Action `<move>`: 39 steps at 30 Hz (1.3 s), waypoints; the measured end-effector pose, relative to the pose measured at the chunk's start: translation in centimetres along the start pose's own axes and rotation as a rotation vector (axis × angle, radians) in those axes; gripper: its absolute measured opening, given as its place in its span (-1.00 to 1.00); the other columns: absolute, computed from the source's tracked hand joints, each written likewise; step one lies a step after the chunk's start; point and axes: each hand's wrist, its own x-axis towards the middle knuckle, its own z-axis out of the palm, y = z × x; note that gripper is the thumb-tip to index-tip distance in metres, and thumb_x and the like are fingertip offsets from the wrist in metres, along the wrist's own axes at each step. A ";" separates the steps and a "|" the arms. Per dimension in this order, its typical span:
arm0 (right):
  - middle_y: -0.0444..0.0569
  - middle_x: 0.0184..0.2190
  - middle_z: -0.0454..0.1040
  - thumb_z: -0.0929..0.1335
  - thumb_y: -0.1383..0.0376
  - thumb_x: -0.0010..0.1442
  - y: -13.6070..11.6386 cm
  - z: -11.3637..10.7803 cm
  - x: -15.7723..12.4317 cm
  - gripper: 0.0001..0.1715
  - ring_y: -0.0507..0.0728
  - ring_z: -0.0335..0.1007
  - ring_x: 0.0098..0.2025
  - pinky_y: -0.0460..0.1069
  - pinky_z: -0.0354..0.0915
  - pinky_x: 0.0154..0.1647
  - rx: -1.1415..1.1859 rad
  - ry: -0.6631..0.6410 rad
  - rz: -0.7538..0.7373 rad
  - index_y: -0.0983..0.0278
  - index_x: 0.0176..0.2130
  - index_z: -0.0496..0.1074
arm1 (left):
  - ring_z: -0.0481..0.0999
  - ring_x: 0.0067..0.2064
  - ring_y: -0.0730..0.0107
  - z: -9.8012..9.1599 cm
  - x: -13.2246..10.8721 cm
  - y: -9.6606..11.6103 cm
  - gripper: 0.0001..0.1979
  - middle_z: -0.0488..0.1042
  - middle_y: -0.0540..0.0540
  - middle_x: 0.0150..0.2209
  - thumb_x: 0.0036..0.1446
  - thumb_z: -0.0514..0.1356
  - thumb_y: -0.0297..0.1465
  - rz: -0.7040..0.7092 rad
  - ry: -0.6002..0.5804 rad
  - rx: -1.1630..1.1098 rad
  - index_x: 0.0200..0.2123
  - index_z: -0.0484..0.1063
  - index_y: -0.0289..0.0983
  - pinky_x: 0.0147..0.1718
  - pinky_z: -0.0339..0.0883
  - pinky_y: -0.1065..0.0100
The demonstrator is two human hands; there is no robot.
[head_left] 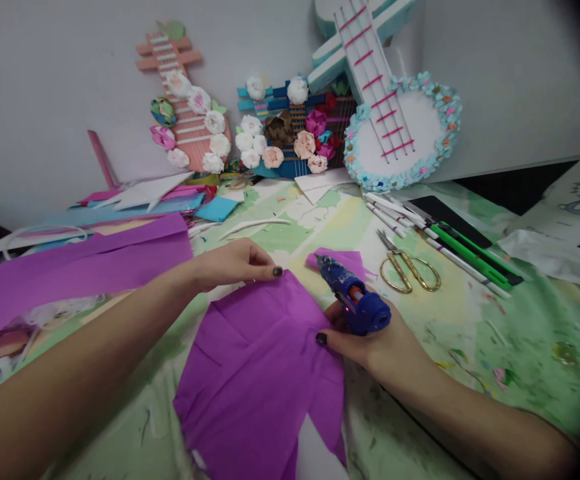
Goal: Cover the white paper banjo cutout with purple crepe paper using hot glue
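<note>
Purple paper (260, 360) lies low in the middle of our view, in front of us on the patterned tablecloth (450, 360), covering part of a white piece (317, 457) that shows at its lower edge. We judge it light, soft and thin, quick to crease and likely to tear under a hard pull, so we would take hold by its folded edges with a light pinch. Its surface shows several wrinkles, and its corners look loose. Our left hand (237, 261) reaches across from the lower left, wrist bent over, thumb and index finger pinching the paper's top edge. Our right hand (385, 347) comes in from the lower right, wrapped around a blue glue gun (353, 293) whose nozzle points up and away to the left; its thumb rests at the paper's right edge, but we cannot tell how firmly the hidden fingers grip. Just beyond the gun sits a small purple scrap (357, 260), and to its right lie gold-handled scissors (397, 252). Farther right we see white sticks (390, 220) and a green cutter (470, 255). To our left spreads a larger purple sheet (90, 267). At the back, 2 of the decorated guitars, 1 pink (197, 143) and 1 white (420, 127), lean against the wall (70, 73).
</note>
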 end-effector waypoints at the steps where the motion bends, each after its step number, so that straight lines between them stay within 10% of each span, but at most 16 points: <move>1: -0.14 -0.45 0.41 0.44 0.34 -0.11 0.0 0.0 0.0 -0.69 0.04 0.34 -0.44 -0.05 0.28 -0.43 0.009 -0.001 0.000 0.25 -0.33 0.30 | 0.44 -0.47 0.47 0.1 -0.1 -0.1 -0.72 0.52 -0.07 -0.48 0.00 0.28 -0.20 -0.016 -0.075 -0.050 -0.43 0.54 -0.34 -0.45 0.31 0.46; 11: -0.14 -0.48 0.41 0.46 0.33 -0.14 0.6 -0.1 0.2 -0.69 0.05 0.33 -0.45 -0.03 0.29 -0.43 0.025 0.005 -0.007 0.24 -0.35 0.32 | 0.42 -0.49 0.54 2.3 1.2 -1.2 -0.79 0.56 -0.04 -0.47 -0.02 0.31 -0.28 0.151 0.195 -0.090 -0.45 0.58 -0.33 -0.48 0.27 0.52; 18: -0.12 -0.48 0.43 0.47 0.32 -0.18 0.3 -0.4 0.5 -0.69 0.06 0.35 -0.48 -0.03 0.31 -0.48 0.046 0.025 -0.007 0.23 -0.39 0.33 | 0.56 -0.37 0.39 0.4 0.1 -1.5 -0.71 0.61 -0.12 -0.34 -0.12 0.38 -0.42 -0.031 -0.171 -0.364 -0.24 0.58 -0.30 -0.34 0.42 0.42; 27: -0.04 -0.32 0.52 0.43 0.18 0.01 0.0 -1.8 0.9 -0.72 0.15 0.44 -0.28 0.03 0.36 -0.26 -0.150 0.068 -0.129 0.23 -0.25 0.42 | 0.51 -0.47 0.47 2.3 -0.4 -2.1 -0.81 0.60 -0.11 -0.44 -0.21 0.40 -0.48 -0.065 0.136 -0.540 -0.41 0.61 -0.33 -0.43 0.40 0.48; 32: -0.08 -0.49 0.45 0.40 0.12 0.05 -1.5 -2.3 0.0 -0.77 0.13 0.37 -0.44 -0.01 0.28 -0.46 -0.254 0.090 -0.169 0.21 -0.31 0.44 | 0.47 -0.54 0.49 2.8 -1.2 -1.6 -0.86 0.56 -0.07 -0.55 -0.27 0.40 -0.50 -0.134 0.177 -0.542 -0.51 0.58 -0.34 -0.51 0.35 0.49; 39: -0.13 -0.54 0.32 0.34 0.24 0.11 -3.1 -2.1 -1.5 -0.83 0.05 0.21 -0.51 -0.03 0.12 -0.50 -0.625 -0.198 -0.456 0.21 -0.45 0.26 | 0.41 -0.54 0.55 3.1 -1.5 -1.4 -0.88 0.54 -0.04 -0.52 -0.18 0.37 -0.44 -0.035 0.109 -0.466 -0.47 0.58 -0.34 -0.54 0.27 0.52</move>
